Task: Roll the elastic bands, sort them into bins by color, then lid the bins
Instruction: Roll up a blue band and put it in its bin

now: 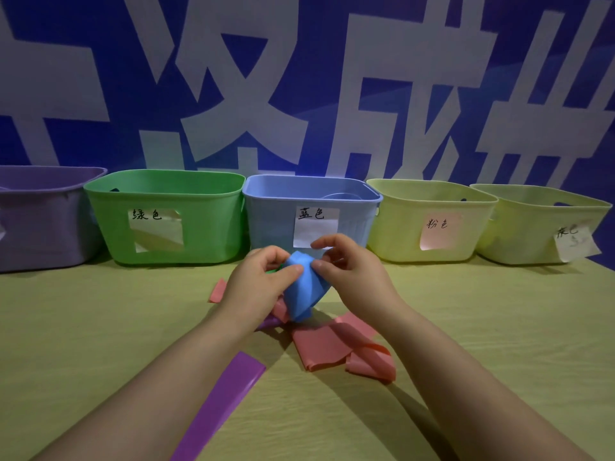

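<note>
Fingers [289, 269] of the left hand [263, 281] and of the right hand [352, 272] were curled round a blue elastic band [304, 296], which was pinched between thumbs and fingertips and held just above the table, in front of the blue bin [273, 221]. A blue backdrop [299, 61] with large white characters was seen behind. The yellow-green table [100, 327] was spread beneath. Five bins were lined up along its far edge: a purple bin [40, 227], a green bin [206, 227], the blue one and two pale yellow bins [399, 227], the last four labelled with paper notes. Pink bands [326, 344] were heaped below the hands, a purple band [226, 400] was laid flat beside the left forearm, and a scrap of green band [274, 270] was glimpsed under the left hand.
</note>
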The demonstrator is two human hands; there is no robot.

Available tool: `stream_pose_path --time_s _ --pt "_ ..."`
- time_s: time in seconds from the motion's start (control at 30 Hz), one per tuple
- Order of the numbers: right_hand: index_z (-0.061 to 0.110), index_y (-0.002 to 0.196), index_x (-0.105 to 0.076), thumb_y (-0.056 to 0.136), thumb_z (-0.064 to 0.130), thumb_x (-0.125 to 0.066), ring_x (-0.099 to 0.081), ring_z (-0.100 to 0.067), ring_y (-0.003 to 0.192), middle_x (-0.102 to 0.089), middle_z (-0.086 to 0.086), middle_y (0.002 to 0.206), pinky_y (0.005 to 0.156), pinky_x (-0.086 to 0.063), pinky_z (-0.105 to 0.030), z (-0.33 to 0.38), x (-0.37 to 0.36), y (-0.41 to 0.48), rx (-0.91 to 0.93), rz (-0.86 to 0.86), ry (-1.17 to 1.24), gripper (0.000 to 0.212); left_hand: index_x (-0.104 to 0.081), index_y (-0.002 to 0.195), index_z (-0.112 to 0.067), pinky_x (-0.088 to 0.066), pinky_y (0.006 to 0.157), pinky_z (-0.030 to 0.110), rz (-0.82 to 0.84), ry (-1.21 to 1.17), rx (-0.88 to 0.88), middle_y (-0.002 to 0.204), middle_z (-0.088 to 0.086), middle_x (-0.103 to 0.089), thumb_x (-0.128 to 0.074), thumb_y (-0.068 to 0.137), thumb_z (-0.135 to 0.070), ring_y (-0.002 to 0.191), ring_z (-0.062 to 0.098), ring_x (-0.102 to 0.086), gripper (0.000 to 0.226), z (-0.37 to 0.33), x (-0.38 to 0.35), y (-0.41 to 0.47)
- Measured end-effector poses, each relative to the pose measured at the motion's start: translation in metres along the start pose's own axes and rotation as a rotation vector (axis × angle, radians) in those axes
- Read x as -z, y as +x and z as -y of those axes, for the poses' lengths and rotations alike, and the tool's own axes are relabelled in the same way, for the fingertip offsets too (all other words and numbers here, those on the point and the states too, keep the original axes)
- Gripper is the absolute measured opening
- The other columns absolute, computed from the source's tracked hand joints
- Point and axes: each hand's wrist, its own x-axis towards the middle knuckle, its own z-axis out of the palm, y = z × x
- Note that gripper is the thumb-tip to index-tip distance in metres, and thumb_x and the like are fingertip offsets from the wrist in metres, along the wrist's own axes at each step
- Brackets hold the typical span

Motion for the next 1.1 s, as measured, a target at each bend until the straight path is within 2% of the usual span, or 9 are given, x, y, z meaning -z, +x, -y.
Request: stream_pose_path --time_s 0.17,0.3,0.37,0.47,0.53,0.67,0.8,0.97,1.1 --pt "0.034 0.085 -0.059 0.083 0.017 -0.066 -0.056 -0.004 0.073 -0.058 0.010 0.072 0.074 -0.049 -0.027 0.003 0.002 -0.002 0.076 -0.092 -0.015 0.018 -0.053 0.077 -0.004 -0.046 0.053 0.036 0.067 0.004 -0.001 0.069 0.020 -0.054 -0.061 0.088 -0.022 0.052 0.028 -0.052 0.023 -0.001 -0.002 -0.001" --pt "0.039 0.078 -0.054 0.083 0.010 -0.064 -0.056 -0.004 0.070 -0.060 0.012 0.075 0.072 -0.049 -0.026 0.009 0.005 -0.002 0.165 -0.209 0.034 0.031 -0.060 0.093 -0.012 -0.050 0.067 0.037 0.239 0.027 0.015 0.085 0.008 -0.067 -0.071 0.071 -0.039 0.072 0.019 -0.061 0.036 0.000 -0.006 -0.003" --pt "0.035 0.077 -0.054 0.084 0.005 -0.062 -0.054 0.000 0.068 -0.059 0.014 0.075 0.069 -0.047 -0.020 0.012 0.010 -0.001 0.194 -0.294 0.119 0.032 -0.061 0.095 -0.020 -0.052 0.076 0.032 0.342 0.074 0.041 0.090 0.000 -0.069 -0.076 0.072 -0.033 0.079 0.009 -0.064 0.031 0.004 -0.006 -0.004" --pt "0.033 0.078 -0.054 0.085 0.004 -0.060 -0.053 0.004 0.065 -0.057 0.014 0.071 0.067 -0.044 -0.013 0.014 0.019 0.002 0.209 -0.409 0.195 0.031 -0.062 0.086 -0.028 -0.049 0.067 0.015 0.430 0.168 0.043 0.078 -0.014 -0.068 -0.068 0.081 -0.014 0.069 -0.004 -0.062 0.016 0.004 -0.004 -0.006" --pt "0.034 0.079 -0.054 0.085 0.005 -0.060 -0.052 0.004 0.064 -0.056 0.014 0.069 0.065 -0.042 -0.012 0.012 0.023 0.003 0.202 -0.459 0.188 0.031 -0.065 0.083 -0.023 -0.048 0.059 0.017 0.390 0.121 0.068 0.073 -0.007 -0.069 -0.065 0.083 -0.007 0.062 0.003 -0.061 0.016 0.004 -0.002 -0.005" --pt "0.034 0.080 -0.053 0.086 0.006 -0.059 -0.050 0.004 0.063 -0.055 0.012 0.072 0.065 -0.041 -0.013 0.006 0.029 0.006 0.169 -0.512 0.182 0.029 -0.058 0.086 0.001 -0.044 0.040 0.024 0.248 -0.067 0.128 0.075 0.030 -0.063 -0.060 0.085 -0.005 0.046 0.022 -0.051 0.007 0.000 0.003 -0.004" --pt "0.029 0.086 -0.055 0.087 0.010 -0.057 -0.049 0.002 0.065 -0.055 0.011 0.074 0.065 -0.042 -0.017 0.002 0.029 0.006 0.125 -0.509 0.145 0.019 -0.056 0.077 -0.003 -0.054 0.048 0.040 0.098 -0.181 0.088 0.070 0.017 -0.057 -0.065 0.082 -0.006 0.053 0.025 -0.056 0.010 -0.005 0.005 -0.003" --pt "0.032 0.081 -0.054 0.089 0.013 -0.053 -0.051 -0.003 0.070 -0.059 0.008 0.080 0.062 -0.041 -0.016 0.001 0.027 0.005 0.088 -0.458 0.106 0.022 -0.060 0.074 -0.025 -0.048 0.069 0.040 -0.063 0.064 -0.140 0.073 0.005 -0.062 -0.071 0.061 -0.031 0.069 0.017 -0.055 0.018 -0.006 0.006 -0.001" --pt "0.031 0.083 -0.053 0.087 0.013 -0.055 -0.050 -0.006 0.069 -0.058 0.005 0.080 0.059 -0.037 -0.016 -0.002 0.023 0.004 0.035 -0.335 0.011 0.019 -0.056 0.071 -0.034 -0.044 0.074 0.025 -0.176 0.278 -0.285 0.080 -0.006 -0.057 -0.077 0.070 -0.022 0.074 0.011 -0.051 0.024 -0.008 0.005 -0.003"
